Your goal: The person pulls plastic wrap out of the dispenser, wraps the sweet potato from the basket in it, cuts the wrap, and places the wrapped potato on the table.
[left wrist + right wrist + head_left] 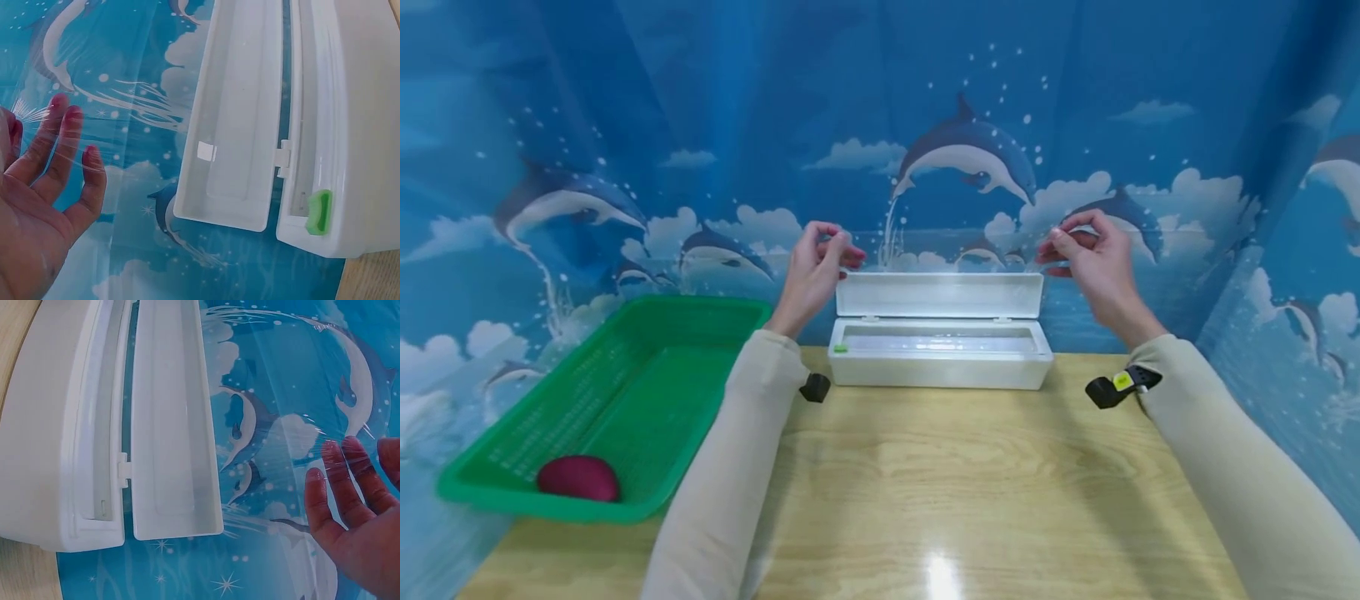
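Observation:
A clear sheet of cling film (28, 114) is stretched between my two hands, wrinkled near the fingertips. My left hand (814, 279) pinches its left end between thumb and index finger, the other fingers loosely bent. At the opposite end, my right hand (1101, 265) pinches the film in the same way. Both hands are raised above and beside a long white cling film dispenser (940, 373). Its lid (940, 295) stands hinged up at the back. A green slider (319, 212) sits at the dispenser's left end. The film's full outline is hard to make out.
On the left stands a green plastic basket (655, 400) holding a dark red rounded object (578, 478). The wooden table (955, 475) stretches in front of the dispenser. A blue dolphin-print curtain (850, 83) hangs behind and at the sides.

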Motion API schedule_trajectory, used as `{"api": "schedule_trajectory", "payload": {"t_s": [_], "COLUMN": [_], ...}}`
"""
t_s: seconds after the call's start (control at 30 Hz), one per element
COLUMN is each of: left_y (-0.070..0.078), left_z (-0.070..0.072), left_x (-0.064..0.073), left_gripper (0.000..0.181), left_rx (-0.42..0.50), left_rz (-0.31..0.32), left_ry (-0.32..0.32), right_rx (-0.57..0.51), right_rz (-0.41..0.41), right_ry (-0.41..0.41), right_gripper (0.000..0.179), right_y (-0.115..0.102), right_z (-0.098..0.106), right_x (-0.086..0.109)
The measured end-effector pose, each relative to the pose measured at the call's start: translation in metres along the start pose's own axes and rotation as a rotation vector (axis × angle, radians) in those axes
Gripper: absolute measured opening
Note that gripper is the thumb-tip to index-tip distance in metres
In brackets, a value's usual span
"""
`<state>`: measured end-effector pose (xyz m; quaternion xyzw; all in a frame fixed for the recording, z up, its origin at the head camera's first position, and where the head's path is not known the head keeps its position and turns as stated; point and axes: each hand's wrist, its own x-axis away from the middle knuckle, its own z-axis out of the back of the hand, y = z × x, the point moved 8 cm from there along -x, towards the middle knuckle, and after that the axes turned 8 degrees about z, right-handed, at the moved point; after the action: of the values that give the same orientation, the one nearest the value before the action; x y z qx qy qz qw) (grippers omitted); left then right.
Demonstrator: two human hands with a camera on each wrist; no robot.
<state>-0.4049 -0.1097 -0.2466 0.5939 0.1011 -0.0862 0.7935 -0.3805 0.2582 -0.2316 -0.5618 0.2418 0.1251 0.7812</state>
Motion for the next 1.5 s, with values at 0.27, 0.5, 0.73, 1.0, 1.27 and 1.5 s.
{"api": "schedule_trajectory", "payload": {"t_s": [0.27, 0.5, 0.73, 1.0, 1.27, 1.5], "left_y": [0.014, 0.024, 0.029, 0.037, 0.04, 0.04], "left_z": [0.002, 0.005, 0.007, 0.011, 0.01, 0.011], "left_x": [0.0, 0.002, 0.004, 0.009, 0.02, 0.046], "left_gripper": [0.034, 0.034, 0.033, 0.034, 0.029, 0.026], "left_rx": [-0.006, 0.003, -0.004, -0.014, -0.003, -0.004], "left_rz": [-0.038, -0.072, -0.063, -0.056, -0.061, -0.041], "left_ry": [0.003, 0.008, 0.015, 0.019, 0.007, -0.046], "right_rx": [-0.033, -0.087, -0.045, -0.074, -0.146, -0.191], "right_rz": [0.009, 0.021, 0.038, 0.037, 0.062, 0.102], "right_ry": [0.037, 0.05, 0.062, 0.059, 0.052, 0.014], "right_gripper": [0.008, 0.012, 0.005, 0.007, 0.012, 0.015], "right_y": [-0.013, -0.022, -0.028, -0.035, -0.042, -0.045], "right_z": [0.007, 0.01, 0.013, 0.014, 0.02, 0.024], "right_x": [-0.001, -0.002, -0.001, 0.0, 0.007, 0.028]}}
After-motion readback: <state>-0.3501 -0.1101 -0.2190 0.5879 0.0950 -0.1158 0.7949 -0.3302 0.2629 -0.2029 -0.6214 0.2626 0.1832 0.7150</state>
